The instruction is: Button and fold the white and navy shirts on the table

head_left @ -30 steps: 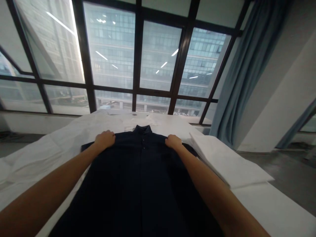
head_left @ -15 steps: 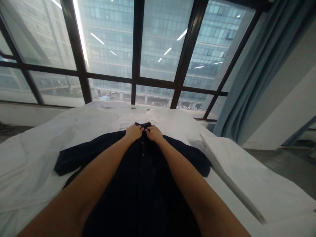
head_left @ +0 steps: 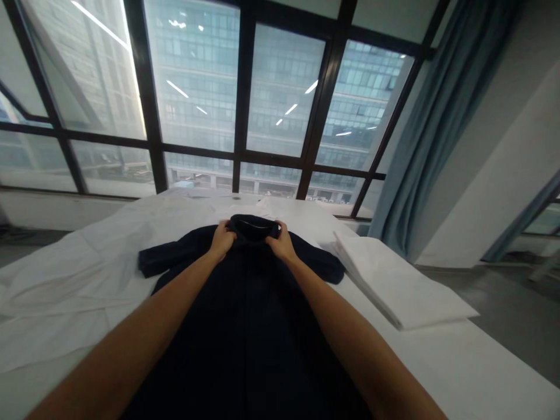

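Observation:
A dark navy shirt lies front up on the white table, its hem running out of view toward me and its short-looking sleeves spread to both sides. My left hand is closed on the left side of the collar, thumb and fingers pinching the cloth. On the collar's right side, my right hand grips in the same way. Between both hands the collar stands up in an open ring. My forearms cover part of the shirt's body.
White cloth lies rumpled over the table's left side. To the right rests a folded white sheet-like stack. The white table extends toward large dark-framed windows. A blue curtain hangs at the right.
My hands have moved apart, from together at the collar's front to its two sides. The collar now stands open, and the sleeves have drawn inward. The camera view has tilted up slightly.

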### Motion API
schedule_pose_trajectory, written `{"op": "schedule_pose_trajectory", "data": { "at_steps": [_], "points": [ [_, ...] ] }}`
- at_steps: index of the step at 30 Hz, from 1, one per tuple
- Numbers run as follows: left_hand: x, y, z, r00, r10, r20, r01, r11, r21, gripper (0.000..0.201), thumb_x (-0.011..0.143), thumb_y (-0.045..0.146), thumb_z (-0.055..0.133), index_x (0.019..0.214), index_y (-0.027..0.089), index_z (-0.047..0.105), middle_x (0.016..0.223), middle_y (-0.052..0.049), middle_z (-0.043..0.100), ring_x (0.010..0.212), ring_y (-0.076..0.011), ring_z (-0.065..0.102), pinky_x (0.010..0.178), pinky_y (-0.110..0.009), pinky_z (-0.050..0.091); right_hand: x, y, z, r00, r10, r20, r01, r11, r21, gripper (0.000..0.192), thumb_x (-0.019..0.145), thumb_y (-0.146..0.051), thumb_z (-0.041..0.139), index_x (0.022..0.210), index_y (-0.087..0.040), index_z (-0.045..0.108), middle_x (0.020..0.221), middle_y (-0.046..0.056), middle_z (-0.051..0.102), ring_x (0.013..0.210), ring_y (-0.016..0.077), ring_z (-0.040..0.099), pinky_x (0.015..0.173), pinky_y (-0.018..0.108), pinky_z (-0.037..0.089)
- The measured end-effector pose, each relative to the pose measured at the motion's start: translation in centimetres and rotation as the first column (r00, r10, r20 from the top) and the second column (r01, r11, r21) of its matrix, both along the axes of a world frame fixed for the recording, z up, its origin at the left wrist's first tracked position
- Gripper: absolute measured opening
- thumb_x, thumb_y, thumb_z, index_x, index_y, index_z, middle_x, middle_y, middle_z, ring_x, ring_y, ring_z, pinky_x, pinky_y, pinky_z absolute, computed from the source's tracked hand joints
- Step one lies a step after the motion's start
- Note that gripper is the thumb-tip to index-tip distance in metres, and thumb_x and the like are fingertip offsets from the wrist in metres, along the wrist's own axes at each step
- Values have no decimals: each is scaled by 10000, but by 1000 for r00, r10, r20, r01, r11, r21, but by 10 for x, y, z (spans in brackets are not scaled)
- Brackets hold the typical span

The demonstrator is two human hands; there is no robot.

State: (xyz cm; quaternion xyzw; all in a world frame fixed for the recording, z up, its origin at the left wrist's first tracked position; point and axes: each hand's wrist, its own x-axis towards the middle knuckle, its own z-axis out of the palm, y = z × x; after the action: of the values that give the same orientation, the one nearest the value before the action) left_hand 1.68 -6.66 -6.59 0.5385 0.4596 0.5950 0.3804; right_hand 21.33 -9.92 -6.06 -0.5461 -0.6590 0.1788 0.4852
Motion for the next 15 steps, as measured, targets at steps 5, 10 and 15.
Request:
{"op": "schedule_pose_trajectory", "data": {
  "at_steps": [5,10,15],
  "points": [
    [-4,-28,-10,987,-73,-144,95,983,156,426,586,67,437,945,159,648,874,-28,683,841,-191,614,807,-304,465,-5,-35,5,935,-166,313,151,986,72,432,731,-396,649,1107,-188,606,1110,100,564,988,222,566,883,337,432],
    [-7,-31,-25,978,-61,-199,98,979,179,264,732,215,539,966,165,651,913,-41,684,877,-215,617,842,-335,463,0,-37,-5,946,-38,321,-11,989,148,357,813,-510,570,883,-173,667,922,69,625,895,187,581,844,298,429],
    [-9,-27,-35,985,-49,-167,87,969,231,272,769,314,592,988,163,652,968,-70,691,932,-230,627,898,-375,455,12,-27,-10,979,111,173,-121,991,48,515,872,-595,388,655,-169,579,635,7,574,631,149,512,618,262,397]
  ]
}}
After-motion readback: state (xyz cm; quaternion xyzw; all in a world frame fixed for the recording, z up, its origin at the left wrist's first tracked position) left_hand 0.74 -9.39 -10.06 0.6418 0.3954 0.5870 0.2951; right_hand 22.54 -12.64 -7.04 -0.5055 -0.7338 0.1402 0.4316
